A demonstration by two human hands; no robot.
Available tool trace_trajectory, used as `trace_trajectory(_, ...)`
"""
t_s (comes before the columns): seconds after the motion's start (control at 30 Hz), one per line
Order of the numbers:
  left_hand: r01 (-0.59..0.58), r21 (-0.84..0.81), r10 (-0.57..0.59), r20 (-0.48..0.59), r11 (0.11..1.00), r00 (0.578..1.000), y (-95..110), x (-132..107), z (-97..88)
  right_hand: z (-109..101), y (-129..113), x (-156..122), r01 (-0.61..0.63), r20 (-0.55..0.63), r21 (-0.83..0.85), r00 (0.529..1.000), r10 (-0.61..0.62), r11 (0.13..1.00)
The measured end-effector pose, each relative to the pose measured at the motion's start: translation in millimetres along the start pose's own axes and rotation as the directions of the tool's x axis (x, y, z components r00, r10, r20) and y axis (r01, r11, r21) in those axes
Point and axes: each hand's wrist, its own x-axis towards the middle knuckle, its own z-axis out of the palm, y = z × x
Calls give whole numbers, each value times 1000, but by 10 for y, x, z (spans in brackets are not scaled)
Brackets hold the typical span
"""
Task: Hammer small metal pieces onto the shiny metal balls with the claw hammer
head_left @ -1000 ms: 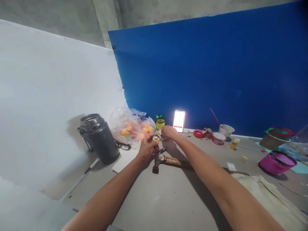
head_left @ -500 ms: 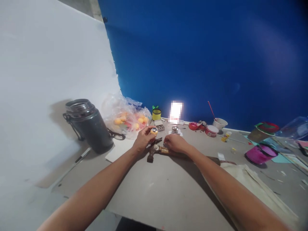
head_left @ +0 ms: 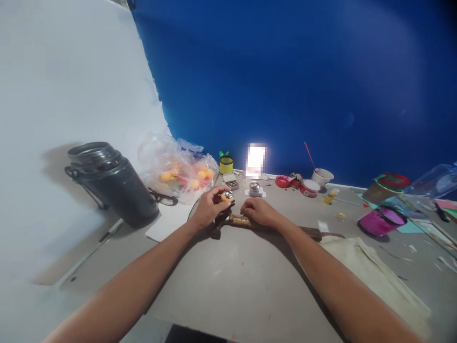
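My left hand grips a small orange ball whose top is covered with shiny silver pieces. Just to its right, my right hand is closed with curled fingertips; anything pinched in them is too small or hidden to name. Beneath both hands lies a hammer, its wooden handle running right under my right forearm and its head partly covered by my left hand. A second ball, silver all over, rests on a white piece behind my right hand. Behind the left hand is a small open box of metallic bits.
On the left stand a dark open thermos, glasses and a plastic bag of orange balls. To the right are a white cup, a red-and-white tub, a magenta container and pale cloth.
The view has shifted, so most things sit further left and slightly higher. My left hand has turned the ball, showing more silver, and covers more of the hammer head. My right hand stays closed nearby.
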Motion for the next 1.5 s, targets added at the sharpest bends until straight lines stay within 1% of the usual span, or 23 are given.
trace_trajectory(0.07, 18, -21, -18, 3, 1000, 1000, 10, -11, 14, 5, 18, 9, 10, -67, 178, 998, 2, 984)
trace_trajectory(0.1, 26, -34, -25, 2, 999, 1000, 9, -16, 21, 7, 22, 12, 12, -102, 293, 995, 18, 956)
trace_trajectory(0.13, 34, -50, -34, 2, 998, 999, 6, -21, 29, 10, 21, 12, 15, -127, 417, 991, 42, 909)
trace_trajectory(0.2, 50, -91, -50, 4, 995, 999, -4, -31, 45, 18, 4, 5, 22, -136, 648, 987, 87, 762)
trace_trajectory(0.27, 58, -133, -58, 10, 989, 998, -10, -40, 60, 32, -27, -9, 17, -105, 808, 988, 117, 589)
trace_trajectory(0.3, 63, -150, -61, 16, 987, 998, -11, -43, 67, 43, -44, -16, 9, -84, 858, 989, 123, 513)
trace_trajectory(0.37, 72, -172, -68, 31, 982, 997, -8, -45, 73, 73, -74, -26, -19, -35, 918, 991, 129, 395)
trace_trajectory(0.43, 84, -175, -76, 52, 981, 996, -6, -41, 72, 107, -94, -27, -45, 6, 947, 992, 122, 319)
trace_trajectory(0.5, 82, -165, -72, 71, 983, 995, -7, -32, 65, 136, -103, -21, -53, 22, 959, 993, 114, 280)
trace_trajectory(0.6, 59, -139, -47, 83, 989, 995, -11, -20, 55, 159, -102, -13, -49, 17, 961, 993, 118, 273)
trace_trajectory(0.73, 47, -111, -39, 72, 993, 997, -16, -19, 59, 157, -103, -11, -68, 30, 958, 990, 135, 279)
trace_trajectory(1.1, 7, -23, -5, 63, 1000, 998, -33, -34, 64, 158, -107, 1, -71, 35, 952, 992, 123, 298)
trace_trajectory(1.3, 23, 32, -25, 67, 999, 997, -27, -44, 75, 168, -113, 0, -46, 14, 945, 995, 102, 323)
trace_trajectory(1.5, 8, 78, -10, 24, 997, 1000, -15, -54, 92, 178, -142, -5, -49, 9, 942, 993, 121, 332)
